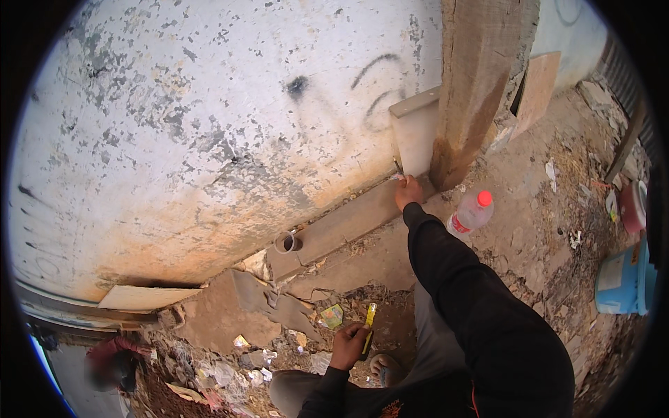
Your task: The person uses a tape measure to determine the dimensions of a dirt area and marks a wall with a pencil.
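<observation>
My right hand (410,192) reaches far out to the foot of the wall, by the corner with the concrete post (470,90). Its fingers are closed on a thin, dark, pen-like stick (398,166), too small to name surely. Behind it a pale board (417,139) leans upright. My left hand (349,346), low and close to my knees, grips a slim yellow-and-black tool (371,315) that points up; its exact kind is unclear. Between the hands, a clear cup with dark liquid (288,242) stands on the low ledge (341,223) along the wall.
A clear plastic bottle with a red cap (474,212) stands right of my right forearm. A blue bucket (620,282) sits at the far right. Litter and rubble (237,373) cover the ground at lower left, where another person (115,359) is. The wall (209,125) is peeling.
</observation>
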Demonstrator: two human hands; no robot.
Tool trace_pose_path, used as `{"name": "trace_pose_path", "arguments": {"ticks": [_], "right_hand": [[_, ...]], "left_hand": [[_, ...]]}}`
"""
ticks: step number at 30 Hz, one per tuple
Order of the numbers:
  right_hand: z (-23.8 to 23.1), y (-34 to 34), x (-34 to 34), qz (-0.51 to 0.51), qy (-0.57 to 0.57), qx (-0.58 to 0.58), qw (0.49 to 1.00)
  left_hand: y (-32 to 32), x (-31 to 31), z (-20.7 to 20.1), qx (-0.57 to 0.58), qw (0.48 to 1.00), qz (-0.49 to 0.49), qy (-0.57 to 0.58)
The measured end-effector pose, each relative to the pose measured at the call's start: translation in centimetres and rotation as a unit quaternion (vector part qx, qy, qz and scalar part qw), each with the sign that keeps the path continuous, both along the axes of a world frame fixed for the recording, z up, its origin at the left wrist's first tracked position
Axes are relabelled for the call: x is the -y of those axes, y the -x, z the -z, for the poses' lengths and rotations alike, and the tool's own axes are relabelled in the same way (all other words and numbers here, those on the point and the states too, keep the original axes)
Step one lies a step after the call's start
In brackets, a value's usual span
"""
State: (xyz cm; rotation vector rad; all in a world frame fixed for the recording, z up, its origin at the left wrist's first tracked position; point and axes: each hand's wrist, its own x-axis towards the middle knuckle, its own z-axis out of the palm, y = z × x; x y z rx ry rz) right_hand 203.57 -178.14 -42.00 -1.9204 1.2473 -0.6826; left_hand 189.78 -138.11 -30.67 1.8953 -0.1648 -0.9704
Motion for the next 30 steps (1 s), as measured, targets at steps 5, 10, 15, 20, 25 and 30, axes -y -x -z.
{"name": "trace_pose_path", "arguments": {"ticks": [5,10,15,20,25,30], "right_hand": [[-2.5,-1.6,-2.0,0.024,-0.001,0.034,0.999],[-2.0,-1.5,-0.9,0.023,0.034,0.086,0.995],[-0.1,-0.2,-0.4,-0.023,-0.019,0.007,1.000],[-1.2,-0.4,-1.9,0.002,-0.054,-0.022,0.998],[-1.3,-0.6,-1.1,0.012,0.001,0.048,0.999],[0.0,0.8,-0.5,0.008,-0.007,-0.007,1.000]], "left_hand": [[-0.2,-0.6,-0.2,0.007,1.000,-0.002,-0.005],[-0.3,-0.2,-0.2,0.006,1.000,0.006,-0.004],[-0.2,0.0,-0.1,0.016,1.000,0.005,-0.002],[-0.3,-0.3,-0.8,0.001,1.000,-0.005,-0.016],[-0.2,-0.1,-0.5,0.026,1.000,0.008,0.008],[-0.3,0.4,-1.1,0.032,0.999,0.015,0.012]]}}
